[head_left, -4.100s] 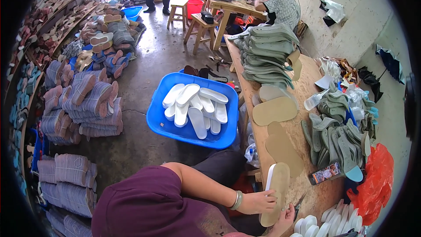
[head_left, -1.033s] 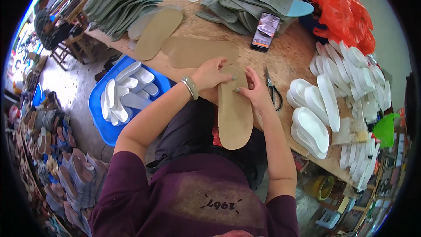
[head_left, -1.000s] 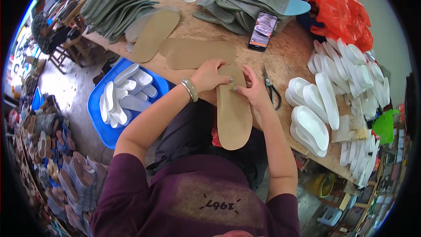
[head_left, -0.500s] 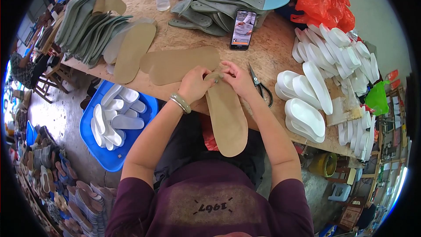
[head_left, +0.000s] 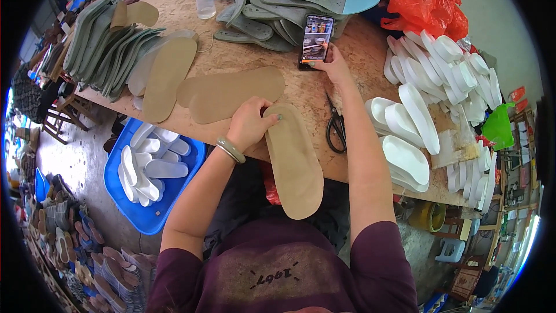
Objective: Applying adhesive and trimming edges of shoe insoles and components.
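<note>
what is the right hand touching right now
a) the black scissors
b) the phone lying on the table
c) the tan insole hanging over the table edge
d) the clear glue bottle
b: the right hand reaches out with its fingertips on the lower edge of the phone, while the scissors lie untouched beside the forearm and the left hand presses on the tan insole.

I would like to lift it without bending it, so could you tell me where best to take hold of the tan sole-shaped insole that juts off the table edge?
Take the tan sole-shaped insole by its overhanging heel end, from below the wooden table edge; the left hand pins its toe.
</note>
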The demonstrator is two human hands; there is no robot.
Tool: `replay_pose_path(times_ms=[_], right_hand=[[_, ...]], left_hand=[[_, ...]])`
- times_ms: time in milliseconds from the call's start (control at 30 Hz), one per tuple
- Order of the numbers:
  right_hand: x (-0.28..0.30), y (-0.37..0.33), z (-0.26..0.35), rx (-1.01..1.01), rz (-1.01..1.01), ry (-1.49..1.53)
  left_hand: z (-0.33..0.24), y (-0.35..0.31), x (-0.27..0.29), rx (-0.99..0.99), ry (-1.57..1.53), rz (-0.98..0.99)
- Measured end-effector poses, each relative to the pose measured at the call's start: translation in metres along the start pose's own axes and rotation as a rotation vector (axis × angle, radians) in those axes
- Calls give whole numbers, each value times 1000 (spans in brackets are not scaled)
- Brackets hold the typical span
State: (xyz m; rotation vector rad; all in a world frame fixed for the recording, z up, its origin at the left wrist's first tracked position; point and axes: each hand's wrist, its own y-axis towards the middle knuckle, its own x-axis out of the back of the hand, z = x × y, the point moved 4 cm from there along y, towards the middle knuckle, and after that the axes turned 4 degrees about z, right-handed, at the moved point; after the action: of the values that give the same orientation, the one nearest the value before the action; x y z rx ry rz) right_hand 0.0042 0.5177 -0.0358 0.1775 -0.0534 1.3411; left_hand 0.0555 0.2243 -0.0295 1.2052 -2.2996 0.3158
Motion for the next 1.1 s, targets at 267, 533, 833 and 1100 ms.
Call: replay_pose_path(times_ms=[267, 533, 833, 1100], right_hand=[[-35, -9, 2, 93, -312, -672], [-57, -24, 17, 28, -525, -762], [-69, -26, 24, -68, -563, -721], [-28, -16, 10, 82, -444, -677]], left_hand=[[2, 0, 1, 16, 6, -3], [2, 2, -2, -9, -5, -10], [2, 1, -2, -26, 3, -15], [0, -1, 2, -13, 5, -18]])
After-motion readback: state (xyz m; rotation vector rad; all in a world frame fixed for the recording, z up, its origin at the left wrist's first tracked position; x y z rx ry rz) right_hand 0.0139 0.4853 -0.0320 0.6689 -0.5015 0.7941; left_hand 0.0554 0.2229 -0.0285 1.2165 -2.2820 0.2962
